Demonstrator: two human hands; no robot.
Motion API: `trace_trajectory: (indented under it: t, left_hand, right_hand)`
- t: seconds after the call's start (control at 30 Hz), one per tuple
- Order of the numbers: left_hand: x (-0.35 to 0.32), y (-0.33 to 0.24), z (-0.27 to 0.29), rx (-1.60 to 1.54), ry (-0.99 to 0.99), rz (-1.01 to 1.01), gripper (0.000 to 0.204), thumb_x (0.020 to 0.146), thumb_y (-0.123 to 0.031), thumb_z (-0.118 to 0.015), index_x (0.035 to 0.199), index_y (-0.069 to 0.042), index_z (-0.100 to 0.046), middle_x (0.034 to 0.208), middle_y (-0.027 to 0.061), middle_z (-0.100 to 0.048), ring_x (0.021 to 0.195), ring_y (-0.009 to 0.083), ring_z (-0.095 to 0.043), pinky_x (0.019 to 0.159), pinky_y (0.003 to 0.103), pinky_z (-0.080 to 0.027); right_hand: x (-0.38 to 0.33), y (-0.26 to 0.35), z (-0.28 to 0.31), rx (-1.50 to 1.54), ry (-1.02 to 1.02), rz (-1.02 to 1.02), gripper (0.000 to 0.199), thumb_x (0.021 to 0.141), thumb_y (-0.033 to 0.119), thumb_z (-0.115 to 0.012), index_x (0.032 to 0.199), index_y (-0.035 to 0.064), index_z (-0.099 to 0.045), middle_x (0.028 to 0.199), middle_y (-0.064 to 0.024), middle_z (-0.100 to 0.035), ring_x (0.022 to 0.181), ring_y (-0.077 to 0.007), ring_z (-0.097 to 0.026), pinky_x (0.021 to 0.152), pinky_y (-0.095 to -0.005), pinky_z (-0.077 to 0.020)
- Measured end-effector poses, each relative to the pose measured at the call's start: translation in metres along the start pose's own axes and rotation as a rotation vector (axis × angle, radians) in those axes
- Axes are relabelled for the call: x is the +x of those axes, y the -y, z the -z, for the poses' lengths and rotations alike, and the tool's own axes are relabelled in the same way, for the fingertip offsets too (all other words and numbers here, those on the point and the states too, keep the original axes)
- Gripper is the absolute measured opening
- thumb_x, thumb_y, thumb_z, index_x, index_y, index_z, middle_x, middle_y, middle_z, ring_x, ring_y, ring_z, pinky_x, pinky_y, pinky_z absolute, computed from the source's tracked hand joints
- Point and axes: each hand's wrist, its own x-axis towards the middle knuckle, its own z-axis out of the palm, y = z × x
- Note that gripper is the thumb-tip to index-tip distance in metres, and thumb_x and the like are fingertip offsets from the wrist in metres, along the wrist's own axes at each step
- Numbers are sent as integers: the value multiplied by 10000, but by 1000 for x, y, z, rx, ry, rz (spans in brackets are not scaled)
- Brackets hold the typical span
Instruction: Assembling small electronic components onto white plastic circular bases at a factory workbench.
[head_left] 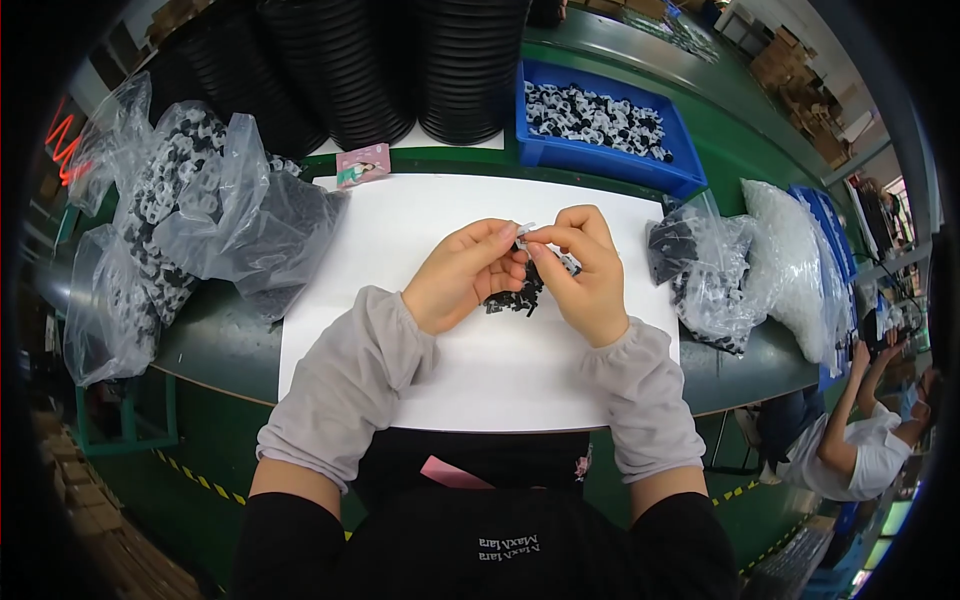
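My left hand and my right hand meet over the white sheet, both closed in a pinch. Between their fingertips is a small white and black plastic part, mostly covered by the fingers. Under my hands lies a loose heap of small black pieces on the sheet. More white bits show beside the fingers of my right hand; whether they are held or lie in the heap I cannot tell.
Clear bags of black and white parts crowd the left side. A blue bin full of similar parts stands at the back right, near stacked black trays. A pink packet lies behind the sheet. More bags sit right; another person works beyond.
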Motion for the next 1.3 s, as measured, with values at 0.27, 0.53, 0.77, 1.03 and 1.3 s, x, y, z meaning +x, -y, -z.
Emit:
trace_trajectory:
  t: [0.27,0.53,0.77,1.03,1.3]
  left_hand:
    - [-1,4,1,-29,31,-20,232,987,-263,-490,1038,-43,-541,932,38,-597,790,99,-566,744,245,-507]
    - [-1,5,2,-24,52,-64,220,987,-247,-494,1060,-43,-535,951,48,-608,806,97,-563,759,248,-499]
    - [-3,7,1,-83,62,-110,179,965,-189,-538,1074,-47,-534,958,37,-598,826,99,-569,770,252,-502]
    - [-4,1,7,7,43,-134,207,951,-194,-567,1086,-40,-535,950,32,-593,830,98,-575,763,249,-506]
    - [-7,-7,4,52,95,-84,210,942,-209,-582,1061,-44,-530,856,7,-556,729,86,-537,698,233,-486]
  right_hand:
    - [-1,2,-2,-22,4,27,139,786,1,-645,920,29,-670,898,-75,-475,784,-188,-496,683,-275,-423]
    - [-3,2,-8,-94,-90,52,182,750,-19,-688,923,38,-680,880,-60,-480,766,-162,-488,645,-251,-419]
    - [-5,-2,-6,-223,-93,286,307,697,-31,-701,998,32,-684,997,-109,-536,740,-185,-506,633,-261,-438]
    - [-4,0,-3,-237,50,316,424,669,2,-662,1092,19,-669,1048,-139,-539,743,-201,-504,651,-280,-449]
    - [-1,0,3,-138,195,218,443,688,-69,-596,1112,38,-663,1050,-121,-530,743,-198,-513,690,-279,-452]
